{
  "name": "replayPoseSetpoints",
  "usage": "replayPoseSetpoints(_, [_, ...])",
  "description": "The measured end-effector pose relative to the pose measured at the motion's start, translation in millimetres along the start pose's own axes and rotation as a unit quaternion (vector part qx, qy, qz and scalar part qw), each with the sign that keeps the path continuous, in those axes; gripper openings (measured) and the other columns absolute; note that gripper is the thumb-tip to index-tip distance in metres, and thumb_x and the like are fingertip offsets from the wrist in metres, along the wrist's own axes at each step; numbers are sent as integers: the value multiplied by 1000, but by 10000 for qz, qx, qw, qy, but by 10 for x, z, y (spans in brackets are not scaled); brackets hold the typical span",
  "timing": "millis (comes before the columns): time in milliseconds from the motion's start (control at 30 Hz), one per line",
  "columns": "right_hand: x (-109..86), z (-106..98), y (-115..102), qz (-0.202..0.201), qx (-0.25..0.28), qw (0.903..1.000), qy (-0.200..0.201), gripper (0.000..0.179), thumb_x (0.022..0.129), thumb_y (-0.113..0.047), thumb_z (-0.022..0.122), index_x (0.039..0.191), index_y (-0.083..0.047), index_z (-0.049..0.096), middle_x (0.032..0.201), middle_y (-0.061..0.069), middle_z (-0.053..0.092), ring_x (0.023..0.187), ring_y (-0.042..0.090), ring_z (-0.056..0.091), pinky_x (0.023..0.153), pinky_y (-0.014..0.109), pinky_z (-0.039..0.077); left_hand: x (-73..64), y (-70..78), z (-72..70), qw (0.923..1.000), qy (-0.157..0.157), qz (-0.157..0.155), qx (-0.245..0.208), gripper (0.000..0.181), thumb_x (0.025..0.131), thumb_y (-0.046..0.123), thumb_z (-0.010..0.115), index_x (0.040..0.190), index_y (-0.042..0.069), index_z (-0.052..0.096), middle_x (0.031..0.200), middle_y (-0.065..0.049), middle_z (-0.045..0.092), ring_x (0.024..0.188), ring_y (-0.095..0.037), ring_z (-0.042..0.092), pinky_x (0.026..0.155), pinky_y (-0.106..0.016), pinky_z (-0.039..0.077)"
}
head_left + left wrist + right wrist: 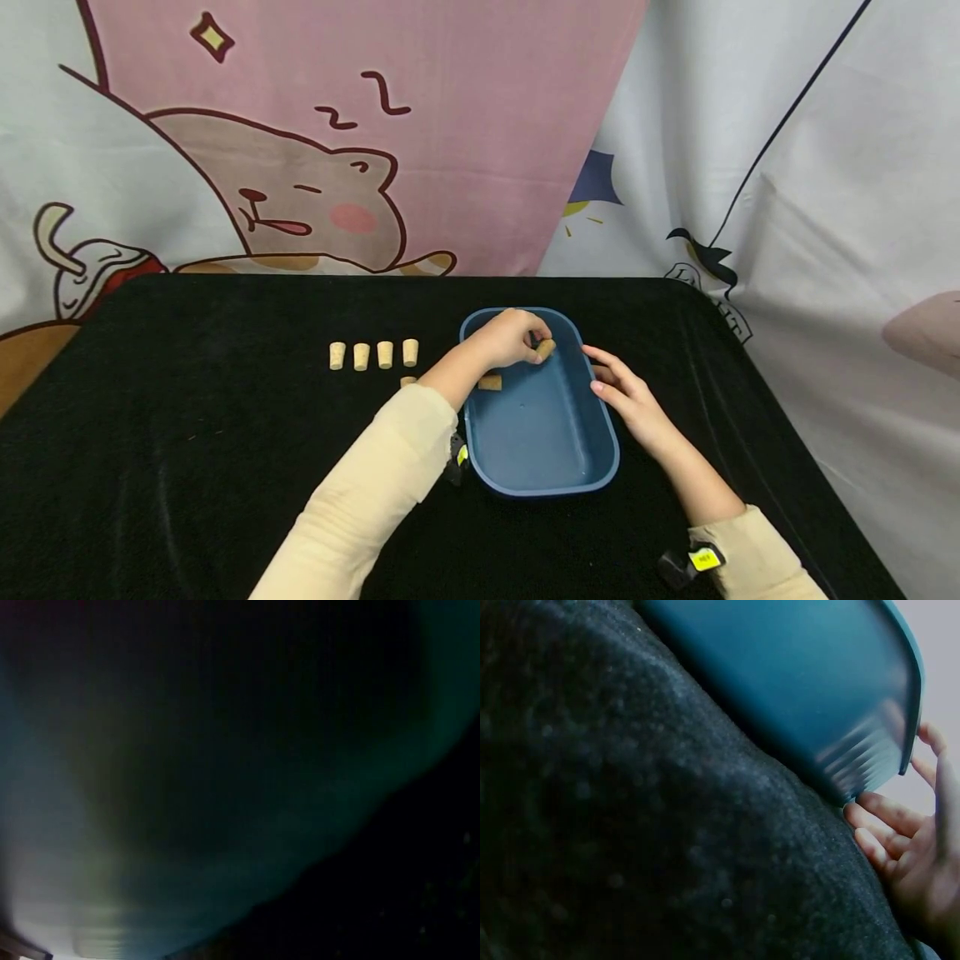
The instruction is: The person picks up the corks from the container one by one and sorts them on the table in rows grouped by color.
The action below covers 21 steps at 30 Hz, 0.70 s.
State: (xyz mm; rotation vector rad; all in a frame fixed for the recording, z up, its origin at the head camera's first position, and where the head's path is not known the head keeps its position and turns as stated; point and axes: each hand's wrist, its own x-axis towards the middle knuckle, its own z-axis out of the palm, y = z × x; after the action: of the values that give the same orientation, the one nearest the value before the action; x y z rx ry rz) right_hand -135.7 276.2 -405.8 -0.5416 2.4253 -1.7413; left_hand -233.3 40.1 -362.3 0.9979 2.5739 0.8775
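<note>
Inside the blue plastic bin (540, 483), near its far end, my left hand (504, 337) pinches a cork stopper (545, 349) between thumb and fingers. Another cork (490, 382) lies on its side by the bin's left wall, partly behind my left wrist. Along the bin's right side, my right hand (628, 402) touches the rim and outer wall with relaxed fingers. From the right wrist view, its fingers (889, 814) rest against the bin's outside, low by the cloth. The left wrist view is too dark and blurred to show the hand.
Left of the bin, several corks (361, 357) stand in a row on the black cloth (187, 467). One more cork (407, 381) is mostly hidden behind the left forearm. A printed curtain (480, 167) hangs behind the table.
</note>
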Motion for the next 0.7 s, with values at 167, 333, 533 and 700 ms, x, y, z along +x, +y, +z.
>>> replayPoseSetpoints(167, [2,-1,3,-16,-6,10000,-3,50,101,-15,45,148,-12,32,132,29,48,106,18,60,83,37,51,-66,14,-64,9992,212,59,-330,35,85,14,74,119,9,67,110,-2,65,85,-12,57,71,-21,47])
replayPoseSetpoints(333, [8,1,11,-81,-9,10000,31,49,100,-13,45,148,-11,33,130,29,49,104,20,61,82,36,51,-139,38,-121,9978,435,204,-451,36,84,14,74,119,8,67,108,-3,64,89,-13,57,72,-21,47])
replayPoseSetpoints(533, [11,-2,14,-64,-39,9999,75,49,100,-13,46,147,-11,34,129,29,50,103,20,61,82,35,51,-231,81,-167,9950,742,468,-488,36,83,16,76,117,8,67,105,-4,64,91,-15,57,74,-22,46])
replayPoseSetpoints(700, [8,-5,6,-6,-58,10000,79,49,100,-15,46,148,-11,33,128,29,51,102,19,61,82,36,51,-325,117,-194,9902,1086,663,-569,34,82,17,77,114,9,68,103,-1,64,90,-14,55,75,-22,45])
